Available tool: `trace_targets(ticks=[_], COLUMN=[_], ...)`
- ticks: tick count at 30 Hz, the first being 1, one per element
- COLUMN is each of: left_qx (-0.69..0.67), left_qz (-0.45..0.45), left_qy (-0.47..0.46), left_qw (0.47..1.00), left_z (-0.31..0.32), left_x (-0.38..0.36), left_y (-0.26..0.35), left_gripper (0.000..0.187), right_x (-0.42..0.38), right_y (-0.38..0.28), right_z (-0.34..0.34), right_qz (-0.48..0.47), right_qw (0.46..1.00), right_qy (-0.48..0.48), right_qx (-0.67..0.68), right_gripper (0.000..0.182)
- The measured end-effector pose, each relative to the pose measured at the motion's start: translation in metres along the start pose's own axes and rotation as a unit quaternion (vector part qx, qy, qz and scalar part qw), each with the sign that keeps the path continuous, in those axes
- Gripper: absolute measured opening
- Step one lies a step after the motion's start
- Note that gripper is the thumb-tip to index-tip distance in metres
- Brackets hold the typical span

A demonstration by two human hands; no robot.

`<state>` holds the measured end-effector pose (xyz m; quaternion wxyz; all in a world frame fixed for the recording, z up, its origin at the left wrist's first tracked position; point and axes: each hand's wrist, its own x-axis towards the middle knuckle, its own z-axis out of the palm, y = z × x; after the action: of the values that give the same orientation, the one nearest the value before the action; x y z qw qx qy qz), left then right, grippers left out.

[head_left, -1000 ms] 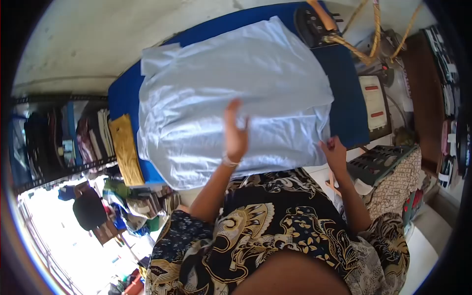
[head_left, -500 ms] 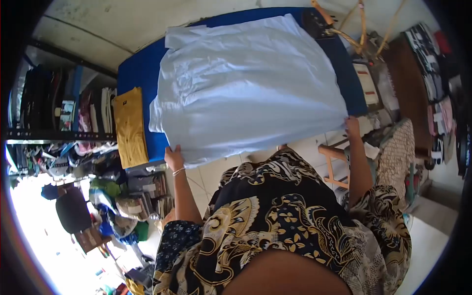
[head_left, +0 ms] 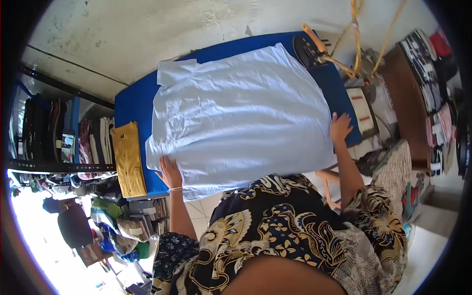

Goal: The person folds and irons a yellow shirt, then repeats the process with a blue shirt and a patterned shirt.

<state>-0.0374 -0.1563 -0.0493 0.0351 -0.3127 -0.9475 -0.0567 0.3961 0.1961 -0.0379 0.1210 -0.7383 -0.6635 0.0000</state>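
A white shirt (head_left: 241, 113) lies spread over the blue padded board (head_left: 132, 105), wrinkled mostly on its left half. Its near edge hangs over the board's front. My left hand (head_left: 169, 173) lies flat with fingers apart on the shirt's lower left part. At the shirt's right edge, my right hand (head_left: 340, 129) rests with fingers spread, partly over the blue cover. Neither hand grips the cloth. An iron (head_left: 307, 51) with a wooden handle stands at the board's far right corner, beyond the shirt.
A folded mustard-yellow garment (head_left: 129, 160) lies at the board's left end. Shelves (head_left: 64, 167) of stacked clothes stand on the left. Yellowish cords (head_left: 355, 39) hang by the iron. On the right are a brown cabinet (head_left: 403, 103) with folded clothes and a wooden stool (head_left: 328, 189).
Both hands have let go of the shirt's near corners and now lie open on it. The raised near edge has dropped onto the board. The view has tilted slightly.
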Motion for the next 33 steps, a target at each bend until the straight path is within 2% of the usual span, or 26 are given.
trace_targets(ticks=[2, 3, 4, 5, 7, 9, 10, 11, 12, 13, 15, 16, 18, 19, 21, 22, 23, 24, 26, 27, 28, 29, 30, 31, 32, 33], left_qx=[-0.050, -0.048, -0.104, -0.158, -0.245, -0.246, -0.253, -0.261, -0.260, -0.277, -0.276, -0.283, -0.181, -0.190, -0.200, -0.207, -0.202, -0.198, -0.396, -0.394, -0.415, -0.297, -0.208, -0.174, -0.066, -0.028], left_qz=[-0.162, -0.093, -0.012, 0.070, 0.171, 0.359, 0.391, 0.423, 0.422, 0.407, 0.383, 0.375, 0.412, 0.400, 0.397, 0.394, 0.421, 0.443, 0.474, 0.397, 0.350, 0.260, 0.203, 0.056, -0.075, -0.133], left_qy=[0.033, 0.175, 0.208, 0.239, 0.126, 0.040, 0.007, -0.024, -0.026, -0.042, -0.080, -0.090, -0.002, -0.005, 0.013, 0.011, -0.029, -0.068, -0.039, 0.030, 0.080, 0.095, 0.180, 0.190, 0.203, 0.061], left_qw=[0.985, 0.979, 0.972, 0.956, 0.946, 0.900, 0.885, 0.868, 0.868, 0.870, 0.878, 0.878, 0.893, 0.897, 0.896, 0.896, 0.884, 0.872, 0.786, 0.828, 0.836, 0.914, 0.940, 0.965, 0.974, 0.989], left_z=[-0.007, -0.001, 0.007, 0.015, 0.006, 0.001, 0.002, 0.005, 0.008, 0.013, 0.040, 0.050, 0.061, 0.065, 0.071, 0.072, 0.072, 0.071, 0.057, 0.038, 0.023, 0.013, 0.017, 0.025, 0.035, 0.029], left_x=[0.024, 0.036, 0.054, 0.072, 0.099, 0.124, 0.133, 0.145, 0.159, 0.170, 0.190, 0.194, 0.202, 0.209, 0.218, 0.225, 0.233, 0.239, 0.261, 0.262, 0.266, 0.266, 0.269, 0.269, 0.265, 0.262], left_y=[0.039, 0.066, 0.092, 0.122, 0.196, 0.244, 0.263, 0.279, 0.291, 0.301, 0.309, 0.312, 0.326, 0.336, 0.349, 0.346, 0.344, 0.343, 0.309, 0.283, 0.241, 0.198, 0.153, 0.109, 0.073, 0.041], left_gripper=[0.047, 0.040, 0.039, 0.038, 0.039, 0.038, 0.036, 0.035, 0.035, 0.034, 0.037, 0.037, 0.047, 0.047, 0.055, 0.055, 0.051, 0.048, 0.042, 0.039, 0.040, 0.036, 0.033, 0.034, 0.044, 0.050], right_x=[0.037, 0.040, 0.036, 0.028, 0.038, 0.080, 0.117, 0.151, 0.183, 0.205, 0.237, 0.250, 0.293, 0.316, 0.319, 0.320, 0.316, 0.299, 0.256, 0.244, 0.237, 0.221, 0.199, 0.171, 0.141, 0.119], right_y=[-0.034, -0.060, -0.092, -0.128, -0.163, -0.182, -0.186, -0.201, -0.212, -0.207, -0.205, -0.193, -0.156, -0.135, -0.129, -0.131, -0.133, -0.141, -0.157, -0.136, -0.117, -0.113, -0.117, -0.138, -0.165, -0.186], right_z=[-0.016, 0.010, 0.034, 0.028, 0.035, 0.075, 0.097, 0.073, 0.033, 0.027, -0.013, -0.001, 0.031, 0.059, 0.057, 0.027, -0.003, -0.029, -0.071, -0.073, -0.072, -0.078, -0.085, -0.093, -0.098, -0.094], right_qz=[-0.195, -0.264, -0.327, -0.408, -0.480, -0.495, -0.417, -0.380, -0.328, -0.391, -0.323, -0.285, -0.259, -0.228, -0.203, -0.035, 0.141, 0.138, 0.159, 0.136, 0.112, 0.097, 0.085, 0.053, 0.020, -0.005], right_qw=[0.974, 0.945, 0.903, 0.854, 0.775, 0.845, 0.890, 0.923, 0.923, 0.917, 0.935, 0.950, 0.961, 0.968, 0.973, 0.963, 0.796, 0.802, 0.796, 0.802, 0.806, 0.795, 0.782, 0.807, 0.827, 0.823], right_qy=[0.068, 0.059, 0.050, -0.087, -0.225, -0.037, 0.126, -0.037, -0.200, 0.024, 0.145, 0.122, 0.099, 0.104, 0.105, -0.150, -0.377, -0.374, -0.404, -0.392, -0.374, -0.417, -0.460, -0.460, -0.461, -0.481], right_qx=[0.093, 0.185, 0.274, 0.311, 0.345, 0.199, 0.135, 0.055, -0.030, 0.069, 0.035, 0.021, 0.001, -0.015, -0.042, 0.222, 0.452, 0.445, 0.421, 0.430, 0.445, 0.430, 0.411, 0.367, 0.320, 0.302], right_gripper=[0.039, 0.039, 0.039, 0.042, 0.045, 0.046, 0.040, 0.035, 0.030, 0.024, 0.029, 0.035, 0.042, 0.044, 0.047, 0.045, 0.043, 0.043, 0.036, 0.034, 0.032, 0.030, 0.029, 0.026, 0.025, 0.026])
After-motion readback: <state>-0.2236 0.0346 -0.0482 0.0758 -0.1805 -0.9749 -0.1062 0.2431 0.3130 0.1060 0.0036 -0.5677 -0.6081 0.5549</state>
